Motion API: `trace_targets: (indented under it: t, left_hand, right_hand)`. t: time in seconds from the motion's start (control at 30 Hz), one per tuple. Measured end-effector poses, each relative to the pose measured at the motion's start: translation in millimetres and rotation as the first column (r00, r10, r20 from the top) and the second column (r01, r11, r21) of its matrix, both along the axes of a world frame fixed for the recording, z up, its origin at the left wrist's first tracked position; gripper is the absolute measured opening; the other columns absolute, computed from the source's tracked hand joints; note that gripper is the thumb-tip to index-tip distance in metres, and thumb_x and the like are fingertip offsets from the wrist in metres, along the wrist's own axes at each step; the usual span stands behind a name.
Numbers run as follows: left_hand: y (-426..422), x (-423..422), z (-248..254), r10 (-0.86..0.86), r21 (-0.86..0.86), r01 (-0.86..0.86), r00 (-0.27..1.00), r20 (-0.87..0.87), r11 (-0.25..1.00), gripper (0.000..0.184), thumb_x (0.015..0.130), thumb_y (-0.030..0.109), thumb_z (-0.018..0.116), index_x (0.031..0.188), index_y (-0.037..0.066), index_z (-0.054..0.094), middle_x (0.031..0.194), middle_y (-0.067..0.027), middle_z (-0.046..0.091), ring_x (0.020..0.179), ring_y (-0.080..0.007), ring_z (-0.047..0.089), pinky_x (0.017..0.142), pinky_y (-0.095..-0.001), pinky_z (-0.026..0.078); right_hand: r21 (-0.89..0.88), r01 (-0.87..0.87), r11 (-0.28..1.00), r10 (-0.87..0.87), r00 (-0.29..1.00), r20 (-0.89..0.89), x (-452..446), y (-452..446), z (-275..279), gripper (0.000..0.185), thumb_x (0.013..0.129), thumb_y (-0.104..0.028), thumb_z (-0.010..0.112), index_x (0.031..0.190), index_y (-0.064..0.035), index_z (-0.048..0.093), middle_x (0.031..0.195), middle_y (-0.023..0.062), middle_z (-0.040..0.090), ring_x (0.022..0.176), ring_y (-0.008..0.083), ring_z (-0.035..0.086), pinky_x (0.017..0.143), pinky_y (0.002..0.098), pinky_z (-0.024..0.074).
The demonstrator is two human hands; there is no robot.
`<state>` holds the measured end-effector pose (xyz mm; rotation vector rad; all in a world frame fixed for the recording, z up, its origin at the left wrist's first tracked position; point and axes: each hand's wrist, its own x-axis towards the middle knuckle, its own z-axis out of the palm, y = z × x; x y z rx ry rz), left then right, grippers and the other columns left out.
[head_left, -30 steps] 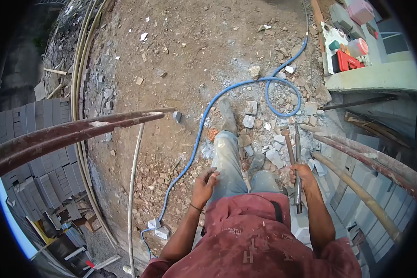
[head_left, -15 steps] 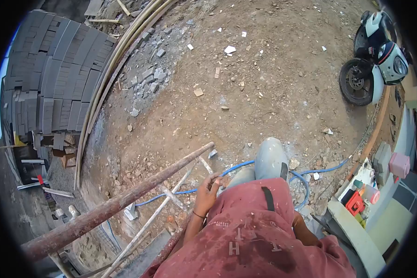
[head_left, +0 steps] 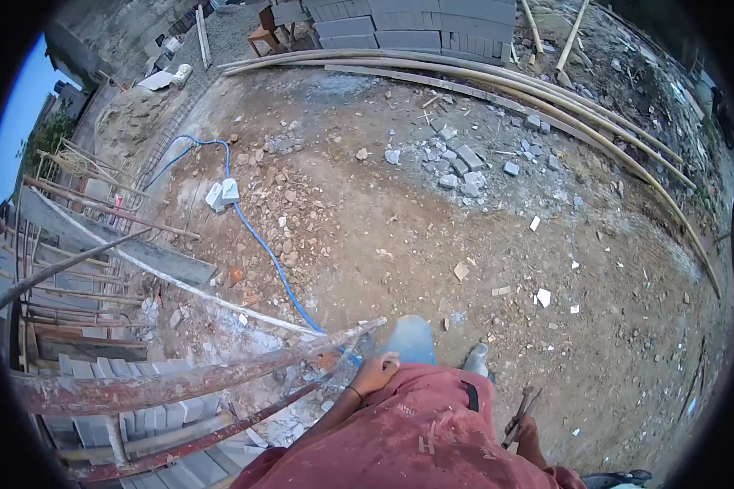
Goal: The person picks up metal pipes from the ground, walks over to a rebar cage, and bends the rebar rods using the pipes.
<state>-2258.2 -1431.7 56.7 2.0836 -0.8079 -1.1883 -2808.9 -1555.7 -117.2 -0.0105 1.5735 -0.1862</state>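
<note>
My left hand is by the hem of the red shirt, beside the end of a rusty metal pipe frame. Its fingers are loosely curled, and nothing shows in them. Low on the right, my right hand is closed around a long, thin tool whose upper end is forked. Its exact kind is hard to make out, and its lower part is partly covered by the hand. Below me, a knee in pale trousers and one boot show.
A blue hose winds over rubble-strewn ground past white blocks. Grey blocks are stacked at the back, behind long bamboo poles. Broken block pieces lie mid-ground. Poles and planks crowd the left.
The view has swung left; the motorbike has left it and the block stack now stands ahead. My right hand, hidden before, now shows with the forked tool. My left hand stays near the shirt hem.
</note>
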Motion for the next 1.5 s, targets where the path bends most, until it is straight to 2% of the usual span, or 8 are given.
trace_targets:
  t: [0.27,0.37,0.53,0.67,0.77,0.93,1.0,1.5]
  left_hand:
    - [-107.3,100.4,-51.8,0.527,0.023,-0.549,0.788,-0.317,0.835,0.034,0.098,0.016,0.053,0.125,-0.004,0.057,0.105,-0.0153,0.071,0.083,-0.0143,0.068,0.077,-0.0284,0.055]
    - [-134.6,179.7,-107.2,0.603,0.209,-0.897,0.077,-0.794,0.390,0.024,0.097,0.011,0.054,0.117,-0.002,0.061,0.103,-0.0137,0.071,0.083,-0.0184,0.069,0.076,-0.0270,0.055]
    - [-109.7,297.8,-187.0,0.777,0.010,-0.862,0.452,-0.438,0.507,0.021,0.097,0.013,0.051,0.112,0.002,0.060,0.104,-0.0103,0.067,0.094,-0.0219,0.067,0.081,-0.0316,0.056]
    - [-116.5,418.3,-113.7,0.688,0.208,-0.964,-0.263,-0.677,-0.163,0.015,0.090,0.014,0.061,0.096,0.001,0.061,0.095,-0.0075,0.066,0.083,-0.0186,0.068,0.072,-0.0331,0.058]
    - [-85.7,505.9,-165.8,0.891,-0.193,-0.970,0.217,-0.398,0.150,0.016,0.089,0.016,0.062,0.094,0.001,0.061,0.091,-0.0066,0.064,0.082,-0.0176,0.067,0.071,-0.0334,0.056]
    - [-128.1,547.8,-188.1,0.593,-0.097,-0.938,-0.127,-0.795,-0.332,0.025,0.090,0.026,0.055,0.091,0.003,0.065,0.083,-0.0075,0.067,0.080,-0.0194,0.067,0.071,-0.0345,0.054]
    - [-182.6,562.4,-179.2,0.892,0.129,-0.897,-0.437,-0.115,-0.423,0.028,0.093,0.029,0.057,0.096,0.002,0.065,0.088,-0.0089,0.069,0.084,-0.0211,0.068,0.071,-0.0398,0.055]
    - [-315.4,1084.7,-211.6,0.845,0.517,-0.767,0.516,0.143,0.381,0.027,0.085,0.033,0.063,0.092,0.008,0.068,0.090,-0.0125,0.070,0.086,-0.0299,0.069,0.072,-0.0456,0.054]
  right_hand:
    - [-0.225,-0.392,0.892,0.306,0.890,-0.339,104.0,-341.1,-0.7,0.022,0.088,-0.017,0.047,0.077,0.0013,0.051,0.057,0.0165,0.051,0.047,0.0346,0.054,0.043,0.0482,0.0470]
    - [-0.165,-0.578,0.799,0.519,0.803,-0.293,287.6,-429.8,-12.2,0.021,0.089,-0.016,0.047,0.078,0.0017,0.051,0.058,0.0167,0.051,0.048,0.0345,0.055,0.044,0.0479,0.0474]
    - [-0.289,-0.857,0.427,0.876,0.472,-0.104,692.2,-497.0,17.2,0.021,0.089,-0.015,0.047,0.079,0.0023,0.052,0.058,0.0169,0.052,0.049,0.0343,0.055,0.045,0.0475,0.0479]
    - [-0.531,-0.847,0.033,0.999,0.008,0.049,1046.5,-435.8,92.2,0.021,0.089,-0.015,0.047,0.080,0.0028,0.052,0.059,0.0171,0.052,0.049,0.0341,0.056,0.046,0.0471,0.0484]
    - [-0.675,-0.708,-0.211,0.939,-0.339,0.063,1237.0,-367.0,145.3,0.020,0.089,-0.014,0.047,0.080,0.0031,0.053,0.059,0.0172,0.053,0.050,0.0340,0.056,0.047,0.0468,0.0487]
    - [-0.728,-0.545,-0.416,0.767,-0.641,0.042,1427.4,-360.2,162.9,0.020,0.090,-0.013,0.047,0.081,0.0037,0.053,0.059,0.0174,0.053,0.050,0.0338,0.057,0.048,0.0464,0.0493]
    - [-0.697,-0.553,-0.457,0.744,-0.667,0.041,1492.7,-393.3,153.8,0.020,0.090,-0.013,0.047,0.082,0.0040,0.053,0.060,0.0175,0.053,0.051,0.0337,0.057,0.048,0.0462,0.0495]
    - [-0.181,-0.946,-0.270,0.960,-0.248,-0.132,1842.3,-841.3,-17.1,0.020,0.085,-0.009,0.057,0.090,0.0108,0.058,0.065,0.0195,0.058,0.057,0.0331,0.062,0.055,0.0455,0.0530]
